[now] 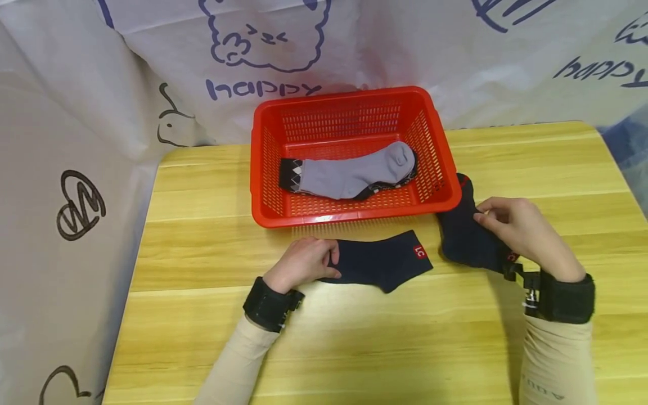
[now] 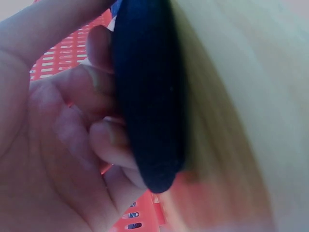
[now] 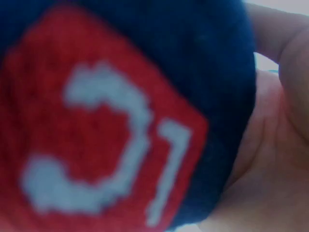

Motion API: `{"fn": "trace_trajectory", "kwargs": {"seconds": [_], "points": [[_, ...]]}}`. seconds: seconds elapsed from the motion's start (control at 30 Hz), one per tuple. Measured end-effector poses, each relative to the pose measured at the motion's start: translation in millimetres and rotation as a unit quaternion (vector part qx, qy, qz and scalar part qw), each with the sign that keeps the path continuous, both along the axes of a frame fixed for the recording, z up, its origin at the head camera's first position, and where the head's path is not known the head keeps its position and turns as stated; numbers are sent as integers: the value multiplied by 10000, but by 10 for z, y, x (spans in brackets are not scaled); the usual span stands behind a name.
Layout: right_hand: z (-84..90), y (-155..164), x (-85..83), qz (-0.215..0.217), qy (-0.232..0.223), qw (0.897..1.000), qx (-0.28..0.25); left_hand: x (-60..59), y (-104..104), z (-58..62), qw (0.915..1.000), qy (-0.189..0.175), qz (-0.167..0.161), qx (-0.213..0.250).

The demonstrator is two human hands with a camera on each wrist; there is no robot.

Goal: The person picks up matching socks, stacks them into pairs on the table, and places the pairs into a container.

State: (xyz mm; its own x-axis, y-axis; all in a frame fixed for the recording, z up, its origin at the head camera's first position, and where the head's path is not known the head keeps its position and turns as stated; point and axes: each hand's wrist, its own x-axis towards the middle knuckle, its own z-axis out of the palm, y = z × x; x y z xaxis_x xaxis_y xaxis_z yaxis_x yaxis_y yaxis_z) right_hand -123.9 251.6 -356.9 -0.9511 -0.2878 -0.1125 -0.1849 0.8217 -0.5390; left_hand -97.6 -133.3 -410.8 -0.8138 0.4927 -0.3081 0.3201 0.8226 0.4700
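Two dark navy socks lie on the wooden table (image 1: pixel 354 337) in front of a red basket (image 1: pixel 354 214). My left hand (image 1: pixel 309 261) pinches the toe end of the left sock (image 1: pixel 379 261), which carries a red "LC" tag; the left wrist view shows my fingers (image 2: pixel 91 96) curled round the sock's edge (image 2: pixel 149 96). My right hand (image 1: pixel 511 225) grips the right sock (image 1: pixel 466 233) beside the basket's right corner. In the right wrist view that sock's red tag (image 3: pixel 96 140) fills the frame, with my palm (image 3: pixel 270 159) behind it.
A grey sock (image 1: pixel 349 174) with a black patterned cuff lies inside the basket on top of another dark sock. A white printed sheet (image 1: pixel 81 140) hangs behind and to the left of the table. Bare tabletop spreads in front of my hands.
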Motion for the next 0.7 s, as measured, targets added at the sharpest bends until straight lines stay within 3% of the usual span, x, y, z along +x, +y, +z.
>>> {"fn": "trace_trajectory", "kwargs": {"seconds": [0.1, 0.23, 0.33, 0.43, 0.53, 0.6, 0.7], "points": [[100, -49, 79, 261, 233, 9993, -112, -1, -7, 4, 9999, -43, -1, 92], [233, -132, 194, 631, 296, 9969, -374, 10, -6, 49, 9980, -99, -12, 623], [317, -240, 279, 976, 213, 9934, -557, 38, 29, 117, 9904, 15, -220, 1364], [381, -386, 357, 1410, 186, 9872, -727, 95, 92, 202, 9774, 344, -562, 2009], [416, -544, 423, 1977, 61, 9740, -1105, 169, 163, 289, 9630, 761, -857, 2438], [411, -652, 459, 2443, -9, 9595, -1403, 213, 206, 344, 9541, 943, -1053, 2640], [383, -807, 505, 3084, -199, 9344, -1771, 262, 254, 404, 9470, 870, -1360, 2776]]}}
